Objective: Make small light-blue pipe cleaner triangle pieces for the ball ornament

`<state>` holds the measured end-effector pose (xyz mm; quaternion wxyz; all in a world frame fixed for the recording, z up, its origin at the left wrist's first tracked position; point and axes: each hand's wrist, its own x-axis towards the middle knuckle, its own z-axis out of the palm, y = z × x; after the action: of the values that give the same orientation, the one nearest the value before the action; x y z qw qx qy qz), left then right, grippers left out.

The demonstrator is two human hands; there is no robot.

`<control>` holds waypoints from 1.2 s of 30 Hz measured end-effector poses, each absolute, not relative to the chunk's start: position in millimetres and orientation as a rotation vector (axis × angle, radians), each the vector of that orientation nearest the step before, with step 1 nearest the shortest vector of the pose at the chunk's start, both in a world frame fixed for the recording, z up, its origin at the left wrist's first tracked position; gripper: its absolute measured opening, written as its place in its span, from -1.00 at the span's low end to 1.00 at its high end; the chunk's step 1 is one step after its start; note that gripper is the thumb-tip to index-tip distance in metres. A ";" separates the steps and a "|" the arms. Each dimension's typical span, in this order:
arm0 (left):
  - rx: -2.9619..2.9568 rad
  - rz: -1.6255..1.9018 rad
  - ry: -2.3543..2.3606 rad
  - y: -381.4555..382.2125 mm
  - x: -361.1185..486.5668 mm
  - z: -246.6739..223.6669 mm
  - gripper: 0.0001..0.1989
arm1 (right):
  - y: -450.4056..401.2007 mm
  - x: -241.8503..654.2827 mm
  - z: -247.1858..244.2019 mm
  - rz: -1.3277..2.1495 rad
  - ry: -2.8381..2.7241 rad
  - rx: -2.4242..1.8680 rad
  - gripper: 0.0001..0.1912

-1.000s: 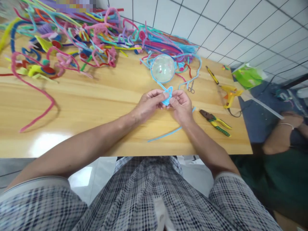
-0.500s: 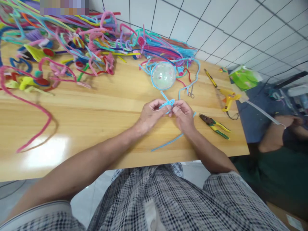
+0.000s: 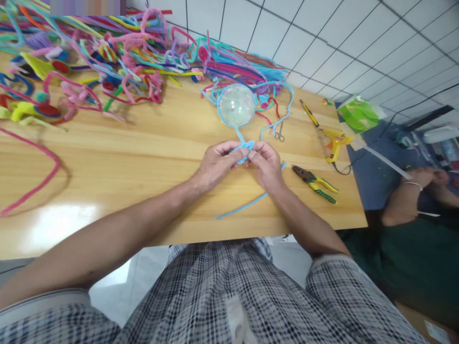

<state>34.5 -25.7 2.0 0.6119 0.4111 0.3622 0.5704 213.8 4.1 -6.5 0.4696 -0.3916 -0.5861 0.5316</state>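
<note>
Between my two hands is a light blue pipe cleaner (image 3: 241, 136), bent and twisted into a small shape, with one straight end sticking up. My left hand (image 3: 218, 165) pinches it from the left, thumb on top. From the right, my right hand (image 3: 265, 165) grips the same piece with thumb and fingers pressed together. The fingers hide part of the shape. Just beyond them stands a clear ball (image 3: 236, 105) rimmed with blue pipe cleaner. A loose blue pipe cleaner (image 3: 242, 208) lies on the table, passing under my right forearm.
Pliers (image 3: 315, 184), a yellow glue gun (image 3: 336, 143), a utility knife (image 3: 309, 112) and small scissors (image 3: 279, 136) lie to the right. Piles of coloured pipe cleaners (image 3: 143, 57) fill the back left. At the far right sits another person (image 3: 405, 248), hands by a white strip.
My hands still hold the blue pipe cleaner, its bent part turned slightly. The whole view has shifted a little, so the table things appear further left and higher.
</note>
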 end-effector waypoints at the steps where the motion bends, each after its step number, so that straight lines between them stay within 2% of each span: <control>1: 0.977 1.317 0.862 -25.2 33.5 2.4 -0.54 | 6.7 215.4 -3.4 1.280 -1.460 -0.951 -0.46; 8: 1.293 1.111 1.032 -25.5 29.9 -1.6 -0.69 | 19.6 222.4 14.3 1.177 -1.668 -0.994 -0.38; 16: 1.383 1.032 1.040 -25.9 29.9 -5.3 -0.71 | 17.6 223.2 14.7 1.220 -1.761 -0.974 -0.55; 20: 1.352 1.063 1.010 -26.4 30.4 -5.5 -0.70 | 14.9 227.1 17.8 1.000 -1.878 -0.972 -0.59; 27: 1.274 1.271 1.047 -28.1 34.4 -6.3 -0.61 | 5.8 229.8 25.1 0.413 -2.096 -0.837 -0.90; 31: 1.249 1.352 1.042 -30.7 35.2 -2.3 -0.61 | 2.0 230.1 27.0 0.284 -2.103 -0.830 -0.92; 36: 1.175 1.394 1.006 -32.1 35.2 0.2 -0.71 | -2.1 226.5 26.1 0.198 -2.073 -0.820 -0.87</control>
<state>35.2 -32.1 0.2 0.5053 0.4871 0.4168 0.5776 226.5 -2.1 26.1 0.4366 -0.3295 -0.8334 0.0795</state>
